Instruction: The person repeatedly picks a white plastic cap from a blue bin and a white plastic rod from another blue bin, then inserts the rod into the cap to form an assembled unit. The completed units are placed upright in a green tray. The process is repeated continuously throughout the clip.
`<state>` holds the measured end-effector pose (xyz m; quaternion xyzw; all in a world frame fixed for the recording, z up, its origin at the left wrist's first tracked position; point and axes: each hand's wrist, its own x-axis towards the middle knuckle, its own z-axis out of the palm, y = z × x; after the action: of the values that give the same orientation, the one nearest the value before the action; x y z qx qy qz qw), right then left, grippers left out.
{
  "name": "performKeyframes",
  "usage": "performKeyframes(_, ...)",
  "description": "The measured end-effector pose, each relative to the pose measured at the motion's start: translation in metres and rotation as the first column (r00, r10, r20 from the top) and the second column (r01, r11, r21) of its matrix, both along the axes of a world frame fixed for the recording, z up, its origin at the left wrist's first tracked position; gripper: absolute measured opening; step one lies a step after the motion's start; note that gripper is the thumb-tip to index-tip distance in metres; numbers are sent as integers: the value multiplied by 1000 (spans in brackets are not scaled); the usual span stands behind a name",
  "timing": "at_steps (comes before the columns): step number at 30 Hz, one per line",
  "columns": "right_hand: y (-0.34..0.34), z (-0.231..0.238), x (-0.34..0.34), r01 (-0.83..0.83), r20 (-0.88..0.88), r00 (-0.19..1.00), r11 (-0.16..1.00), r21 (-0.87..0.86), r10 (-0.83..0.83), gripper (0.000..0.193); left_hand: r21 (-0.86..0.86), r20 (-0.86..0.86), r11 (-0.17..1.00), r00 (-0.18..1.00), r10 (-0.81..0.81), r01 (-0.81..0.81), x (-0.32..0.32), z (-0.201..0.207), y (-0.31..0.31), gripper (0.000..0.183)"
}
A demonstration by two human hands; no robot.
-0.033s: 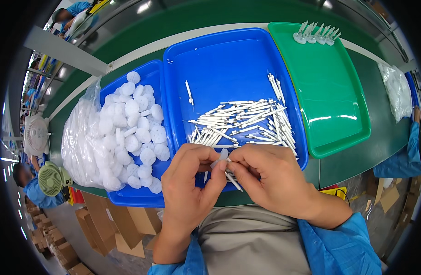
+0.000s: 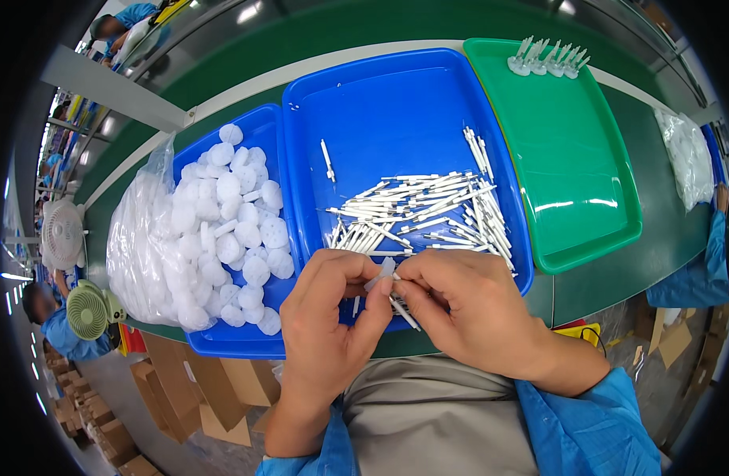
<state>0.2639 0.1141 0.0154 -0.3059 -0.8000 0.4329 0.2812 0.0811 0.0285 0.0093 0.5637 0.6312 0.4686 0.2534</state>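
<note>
Above the near edge of the middle blue tray (image 2: 396,79), my two hands meet fingertip to fingertip. My left hand (image 2: 325,321) pinches a translucent white plastic disc (image 2: 386,268), seen nearly edge-on. Closed against it, my right hand (image 2: 479,313) grips a thin white stick, mostly covered by the fingers. Where the stick touches the disc is hidden. Many loose white sticks (image 2: 416,194) lie in a heap in the tray just beyond my hands. Below my fingertips another white stick (image 2: 405,314) slants downward; I cannot tell whether it is held.
Left, a blue tray (image 2: 245,343) bears piled white discs (image 2: 229,186) and a clear plastic bag (image 2: 138,254). At right, a green tray (image 2: 571,166) has several discs with upright sticks (image 2: 548,63) at its far end. Two fans (image 2: 88,312) and a co-worker's blue sleeve (image 2: 690,274) flank the table.
</note>
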Motion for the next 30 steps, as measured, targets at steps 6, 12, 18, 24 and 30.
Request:
performKeyframes(6,3,0,-1,4,-122,992,997,82,6,13,95,14,993,997,-73,72,-19,-1,-6,24)
performKeyframes(12,2,-1,4,16,-146,989,994,111,1,20,149,168,988,986,9,-35,-9,4,0,33)
performKeyframes(18,1,0,3,9,-145,989,987,158,15,21,201,-6,977,998,-65,65,-16,2,0,43)
performKeyframes(24,0,1,3,2,-138,990,984,179,23,22,139,130,990,991,11,-29,-8,10,0,39)
performKeyframes(30,0,1,3,19,-153,988,985,169,7,22,239,73,971,997,-41,23,-15,3,-1,37)
